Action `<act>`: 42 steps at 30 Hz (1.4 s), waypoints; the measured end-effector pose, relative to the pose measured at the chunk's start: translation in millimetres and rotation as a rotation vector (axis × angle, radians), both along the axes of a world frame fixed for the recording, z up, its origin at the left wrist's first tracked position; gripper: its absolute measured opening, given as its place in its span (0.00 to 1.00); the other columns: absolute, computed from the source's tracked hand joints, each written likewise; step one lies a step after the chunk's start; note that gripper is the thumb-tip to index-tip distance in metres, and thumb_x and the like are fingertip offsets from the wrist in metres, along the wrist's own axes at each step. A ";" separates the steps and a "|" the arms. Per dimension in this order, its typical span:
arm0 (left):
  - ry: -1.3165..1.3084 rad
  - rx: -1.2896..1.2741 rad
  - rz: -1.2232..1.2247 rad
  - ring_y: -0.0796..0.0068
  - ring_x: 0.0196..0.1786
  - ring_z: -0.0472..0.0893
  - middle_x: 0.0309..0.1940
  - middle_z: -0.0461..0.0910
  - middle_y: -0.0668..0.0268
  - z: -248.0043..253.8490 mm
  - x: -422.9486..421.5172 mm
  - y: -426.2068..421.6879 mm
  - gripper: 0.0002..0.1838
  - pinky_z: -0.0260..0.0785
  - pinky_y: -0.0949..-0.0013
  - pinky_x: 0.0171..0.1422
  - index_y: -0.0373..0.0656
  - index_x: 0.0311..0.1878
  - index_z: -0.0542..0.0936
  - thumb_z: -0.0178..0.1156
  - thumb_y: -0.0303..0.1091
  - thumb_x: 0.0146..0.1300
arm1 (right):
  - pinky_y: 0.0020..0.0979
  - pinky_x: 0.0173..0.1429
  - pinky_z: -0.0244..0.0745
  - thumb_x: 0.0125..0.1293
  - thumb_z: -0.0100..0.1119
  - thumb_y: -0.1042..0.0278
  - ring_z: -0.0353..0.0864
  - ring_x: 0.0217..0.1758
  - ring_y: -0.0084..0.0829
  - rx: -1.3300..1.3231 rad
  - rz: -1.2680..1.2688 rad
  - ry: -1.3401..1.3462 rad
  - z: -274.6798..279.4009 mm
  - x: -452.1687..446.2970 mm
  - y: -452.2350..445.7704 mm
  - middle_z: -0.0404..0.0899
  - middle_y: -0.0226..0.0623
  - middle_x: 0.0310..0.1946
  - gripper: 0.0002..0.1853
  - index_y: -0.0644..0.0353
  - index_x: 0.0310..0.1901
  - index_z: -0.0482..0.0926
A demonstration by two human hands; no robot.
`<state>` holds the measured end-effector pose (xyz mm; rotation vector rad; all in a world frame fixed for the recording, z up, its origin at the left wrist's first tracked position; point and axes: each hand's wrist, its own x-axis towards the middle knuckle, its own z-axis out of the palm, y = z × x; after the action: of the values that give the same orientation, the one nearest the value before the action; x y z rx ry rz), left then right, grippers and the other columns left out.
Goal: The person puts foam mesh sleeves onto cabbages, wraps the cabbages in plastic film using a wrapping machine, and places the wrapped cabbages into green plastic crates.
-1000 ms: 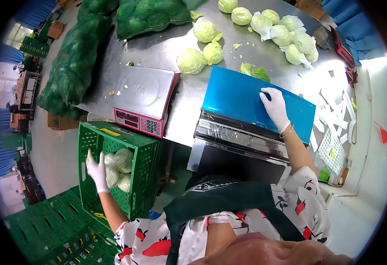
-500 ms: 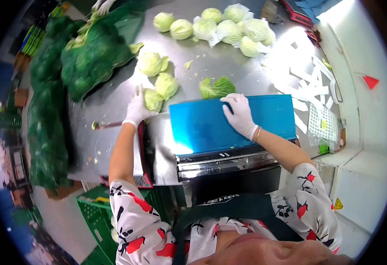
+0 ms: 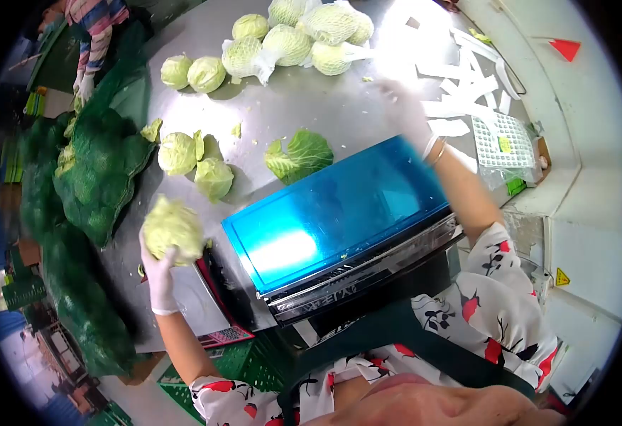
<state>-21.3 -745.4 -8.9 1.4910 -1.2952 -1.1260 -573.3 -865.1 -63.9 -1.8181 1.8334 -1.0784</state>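
Note:
In my white-gloved left hand (image 3: 159,277) is a pale green cabbage (image 3: 172,228), lifted above the table beside the scale (image 3: 208,298). My fingers and thumb wrap around its lower left side. My right hand (image 3: 407,117), also gloved, reaches past the far right corner of the blue-topped machine (image 3: 339,213). Motion smears its fingers, so I cannot make out whether it grips anything. The nearest things to it are white strips (image 3: 460,96) and a netted cabbage (image 3: 331,58). A loose cabbage leaf (image 3: 299,156) lies just behind the machine.
Two bare cabbages (image 3: 214,179) sit left of the leaf. Several more, some in white netting, stand along the back. Green mesh sacks (image 3: 98,177) fill the table's left side. Another person's gloved hands (image 3: 84,85) are behind them. A white grid tray (image 3: 506,145) lies at the right.
My left hand has picked up the nearest cabbage and brought it toward the scale. My right hand has left the blue cover and moved off to the far right. The view has turned.

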 end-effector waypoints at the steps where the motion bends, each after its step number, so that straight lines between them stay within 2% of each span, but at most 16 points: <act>1: -0.112 -0.081 -0.095 0.61 0.65 0.76 0.66 0.71 0.55 16.8 -31.3 4.3 0.51 0.69 0.59 0.72 0.37 0.74 0.62 0.77 0.47 0.51 | 0.42 0.55 0.79 0.68 0.56 0.68 0.85 0.50 0.48 0.032 0.010 0.251 -2.2 -33.0 -20.8 0.85 0.50 0.43 0.13 0.60 0.50 0.84; 6: -0.163 -0.165 -0.341 0.53 0.70 0.71 0.67 0.65 0.50 25.5 -170.9 23.6 0.58 0.67 0.54 0.74 0.41 0.73 0.60 0.83 0.42 0.37 | 0.42 0.53 0.80 0.59 0.61 0.65 0.87 0.46 0.49 0.688 0.287 1.087 -98.8 -122.3 -96.2 0.86 0.50 0.43 0.16 0.62 0.46 0.84; 10: -0.464 -0.265 -0.459 0.43 0.69 0.69 0.68 0.63 0.44 30.7 -254.0 37.7 0.59 0.67 0.49 0.73 0.40 0.73 0.62 0.83 0.43 0.36 | 0.44 0.52 0.80 0.64 0.57 0.54 0.87 0.45 0.48 0.626 0.384 1.062 -99.5 -115.3 -76.1 0.87 0.49 0.40 0.18 0.61 0.43 0.84; 15: -0.757 -0.248 -0.561 0.44 0.66 0.73 0.73 0.60 0.45 60.5 -288.4 60.8 0.59 0.73 0.52 0.67 0.44 0.74 0.65 0.83 0.50 0.36 | 0.41 0.48 0.81 0.70 0.57 0.56 0.86 0.45 0.46 0.084 0.260 1.218 -61.6 -118.9 -74.5 0.87 0.43 0.41 0.16 0.59 0.48 0.81; 18: -0.724 -0.212 -0.559 0.44 0.63 0.73 0.72 0.63 0.47 54.9 -286.7 68.4 0.56 0.74 0.52 0.65 0.46 0.74 0.66 0.81 0.52 0.40 | 0.34 0.50 0.80 0.71 0.58 0.60 0.84 0.52 0.41 0.008 -0.107 0.557 19.9 -116.6 -67.5 0.85 0.38 0.53 0.18 0.58 0.58 0.79; 21: -0.745 -0.242 -0.491 0.44 0.60 0.74 0.70 0.67 0.47 48.0 -285.7 76.1 0.55 0.74 0.52 0.64 0.45 0.74 0.67 0.79 0.53 0.42 | 0.28 0.58 0.75 0.72 0.59 0.64 0.82 0.55 0.27 -0.524 0.081 -0.051 106.3 -124.7 -41.2 0.84 0.37 0.54 0.24 0.60 0.67 0.75; 26: -0.861 -0.249 -0.408 0.47 0.67 0.73 0.70 0.69 0.46 70.1 -277.7 89.4 0.47 0.62 0.52 0.74 0.43 0.77 0.64 0.71 0.53 0.58 | 0.28 0.52 0.75 0.76 0.54 0.70 0.78 0.45 0.22 -0.391 0.123 -0.414 159.3 -101.7 67.9 0.80 0.30 0.46 0.16 0.67 0.60 0.78; 28: -0.685 -0.432 -0.286 0.46 0.70 0.70 0.70 0.68 0.45 61.5 -276.1 102.3 0.46 0.59 0.52 0.75 0.39 0.77 0.61 0.69 0.49 0.62 | 0.28 0.45 0.74 0.76 0.51 0.73 0.75 0.39 0.18 0.337 -0.275 -0.945 212.4 -23.8 140.4 0.78 0.25 0.41 0.12 0.66 0.56 0.78; 29: -0.591 -0.513 -0.228 0.46 0.71 0.68 0.70 0.68 0.44 58.1 -277.4 109.1 0.46 0.58 0.52 0.76 0.37 0.78 0.59 0.68 0.47 0.63 | 0.27 0.46 0.75 0.74 0.55 0.72 0.78 0.40 0.20 0.330 0.046 -0.988 177.9 -13.0 164.3 0.78 0.26 0.41 0.12 0.66 0.54 0.78; 31: -0.101 -0.415 -0.294 0.50 0.78 0.61 0.75 0.60 0.44 68.9 -293.4 128.4 0.46 0.50 0.56 0.82 0.35 0.81 0.50 0.65 0.39 0.67 | 0.29 0.49 0.78 0.67 0.62 0.76 0.81 0.41 0.31 0.241 0.535 -0.963 146.3 29.4 218.4 0.81 0.36 0.44 0.11 0.65 0.49 0.80; 33: 0.124 -0.344 -0.395 0.57 0.80 0.58 0.78 0.57 0.46 63.7 -308.9 152.5 0.45 0.49 0.60 0.82 0.36 0.81 0.47 0.63 0.35 0.70 | 0.30 0.53 0.78 0.62 0.65 0.79 0.81 0.41 0.37 -0.313 0.575 -0.193 154.4 71.4 254.6 0.81 0.39 0.47 0.08 0.62 0.42 0.84; 34: 0.490 -0.230 -0.390 0.62 0.81 0.56 0.79 0.56 0.50 42.9 -319.3 163.8 0.43 0.49 0.61 0.82 0.37 0.82 0.46 0.60 0.32 0.73 | 0.33 0.56 0.77 0.61 0.67 0.78 0.82 0.42 0.36 -0.339 0.394 -0.240 144.9 86.7 265.9 0.82 0.39 0.47 0.06 0.60 0.40 0.85; 37: 0.820 0.101 -0.292 0.68 0.68 0.74 0.69 0.73 0.57 38.2 -318.9 194.4 0.25 0.63 0.63 0.76 0.35 0.72 0.70 0.60 0.27 0.73 | 0.39 0.61 0.75 0.58 0.70 0.76 0.84 0.44 0.34 -0.499 0.178 -0.126 137.8 94.6 283.0 0.85 0.37 0.42 0.08 0.58 0.40 0.87; 39: 0.688 -0.060 -0.237 0.71 0.62 0.78 0.62 0.79 0.60 27.1 -313.9 206.8 0.15 0.68 0.65 0.71 0.35 0.61 0.80 0.60 0.25 0.73 | 0.38 0.59 0.76 0.59 0.69 0.76 0.84 0.43 0.34 -0.579 0.257 -0.056 108.9 86.8 287.9 0.86 0.37 0.40 0.08 0.59 0.41 0.86; 40: 0.708 -0.097 -0.218 0.71 0.63 0.78 0.60 0.80 0.60 29.7 -309.8 209.4 0.11 0.68 0.64 0.71 0.36 0.54 0.84 0.60 0.24 0.72 | 0.32 0.53 0.78 0.62 0.67 0.75 0.84 0.40 0.29 -0.014 0.058 -0.681 102.2 95.1 302.8 0.86 0.37 0.36 0.05 0.63 0.40 0.85; 42: 0.915 -0.111 -0.318 0.69 0.60 0.80 0.54 0.82 0.60 28.4 -292.3 212.0 0.09 0.69 0.63 0.70 0.36 0.53 0.81 0.57 0.28 0.75 | 0.28 0.51 0.79 0.65 0.66 0.72 0.84 0.40 0.26 0.284 0.178 -0.955 106.7 67.0 300.0 0.86 0.39 0.38 0.13 0.68 0.49 0.81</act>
<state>-313.5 -533.3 19.5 0.5344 -0.9104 -1.6375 -506.2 -565.1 42.8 -0.9839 1.1374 -1.2300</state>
